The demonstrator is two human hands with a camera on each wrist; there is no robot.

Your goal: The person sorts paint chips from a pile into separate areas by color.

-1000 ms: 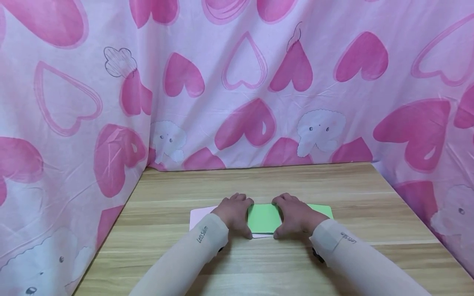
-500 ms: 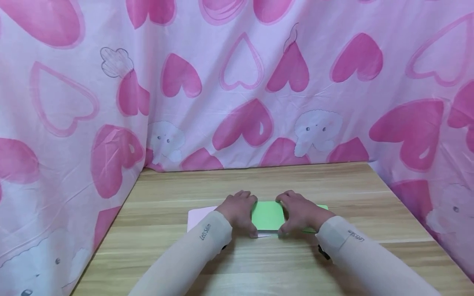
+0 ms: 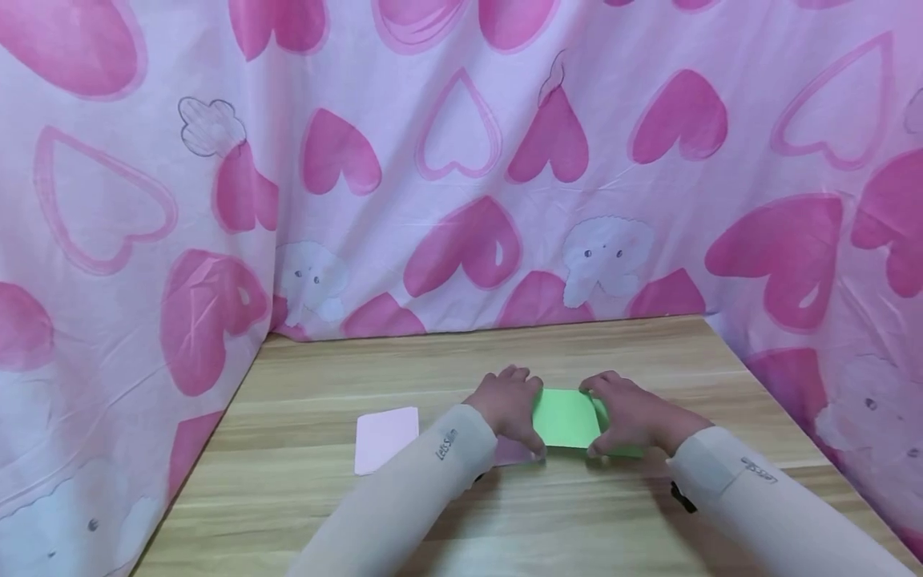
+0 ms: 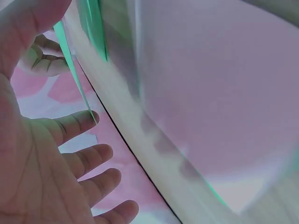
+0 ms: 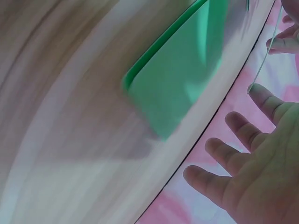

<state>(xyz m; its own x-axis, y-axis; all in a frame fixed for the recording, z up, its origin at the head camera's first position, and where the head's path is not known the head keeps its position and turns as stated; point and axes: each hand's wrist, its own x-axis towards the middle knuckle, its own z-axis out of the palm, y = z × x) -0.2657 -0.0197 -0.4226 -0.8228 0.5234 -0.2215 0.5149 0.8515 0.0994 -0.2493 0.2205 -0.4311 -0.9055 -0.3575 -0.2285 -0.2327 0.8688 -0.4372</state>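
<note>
Moved: both hands and the green sheet have shifted right, baring the pale pink square paper sheet.
Left hand: grip clamped on the green rectangular paper sheet, left edge.
Right hand: grip clamped on its right edge.
Green sheet: lifted just above the light wooden surface.
Beyond: pink heart-print cloth.

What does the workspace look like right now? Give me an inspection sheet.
Surface: wooden table, light grain.
Job's things: green paper, held between both hands; pink paper lying flat to its left.
Clutter: nothing seen.
Grippers: left hand pinches the green paper's left edge; right hand pinches its right edge.
Cables: nothing seen.
Surroundings: pink heart-print cloth hangs behind and at both sides.
</note>
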